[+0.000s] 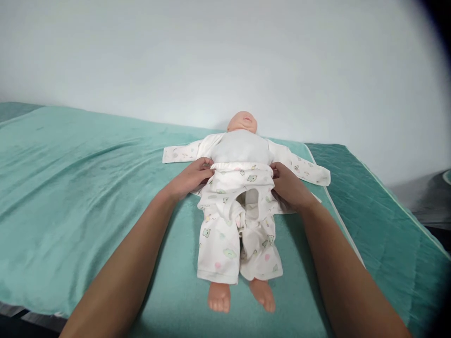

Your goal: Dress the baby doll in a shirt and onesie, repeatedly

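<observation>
A baby doll (243, 122) lies on its back, its head toward the wall and its bare feet toward me. Patterned white baby pants (225, 237) with an open crotch cover its legs up to the waist. My left hand (192, 178) is closed on the left side of the gathered waistband, and my right hand (289, 187) is closed on the right side. Some fingertips are hidden by the cloth. Above the waistband shows a pale undershirt (243, 146). A patterned white baby top (310, 171) spreads its sleeves out to both sides under the doll.
A light green sheet (88, 197) with wrinkles on the left covers the bed. A darker green quilted cover (380, 220) shows at the right. Behind the doll's head rises a plain white wall (211, 56).
</observation>
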Tool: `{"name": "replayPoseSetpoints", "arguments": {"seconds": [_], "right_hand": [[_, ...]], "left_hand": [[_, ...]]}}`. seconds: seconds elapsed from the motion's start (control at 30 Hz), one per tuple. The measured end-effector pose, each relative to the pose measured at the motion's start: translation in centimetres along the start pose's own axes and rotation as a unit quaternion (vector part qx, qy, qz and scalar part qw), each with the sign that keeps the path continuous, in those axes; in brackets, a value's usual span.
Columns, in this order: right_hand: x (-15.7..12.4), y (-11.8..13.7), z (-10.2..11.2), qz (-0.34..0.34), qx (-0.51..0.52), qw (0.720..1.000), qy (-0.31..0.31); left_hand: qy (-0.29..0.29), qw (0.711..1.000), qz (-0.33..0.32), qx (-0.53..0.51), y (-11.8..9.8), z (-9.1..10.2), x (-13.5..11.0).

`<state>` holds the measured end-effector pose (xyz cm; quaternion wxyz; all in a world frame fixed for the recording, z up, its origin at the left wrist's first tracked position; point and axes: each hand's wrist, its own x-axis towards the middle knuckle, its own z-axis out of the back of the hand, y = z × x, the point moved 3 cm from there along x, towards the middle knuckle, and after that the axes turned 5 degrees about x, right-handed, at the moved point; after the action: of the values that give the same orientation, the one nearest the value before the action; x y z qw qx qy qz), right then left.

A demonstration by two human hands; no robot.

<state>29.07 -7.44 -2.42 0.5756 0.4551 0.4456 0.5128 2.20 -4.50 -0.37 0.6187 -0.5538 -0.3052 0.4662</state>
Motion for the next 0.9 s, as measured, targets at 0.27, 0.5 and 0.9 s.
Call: {"name": "replayPoseSetpoints", "arguments": {"seconds": [0.27, 0.5, 0.9], "right_hand": [[-0.4, 0.3, -1.2, 0.013, 0.138, 0.990, 0.028], [-0.4, 0.2, -1.0, 0.037, 0.158, 0.986, 0.046], [-0.8, 1.3, -0.9, 0.039, 0.249, 0.966, 0.059]], "left_hand": [[-0.046, 0.996, -0.050, -0.058, 0.7, -0.6, 0.5], [-0.026, 0.993, -0.091, -0.076, 0.4, -0.8, 0.4], [0.001, 0.985, -0.148, -0.092, -0.1, -0.9, 0.2]]}}
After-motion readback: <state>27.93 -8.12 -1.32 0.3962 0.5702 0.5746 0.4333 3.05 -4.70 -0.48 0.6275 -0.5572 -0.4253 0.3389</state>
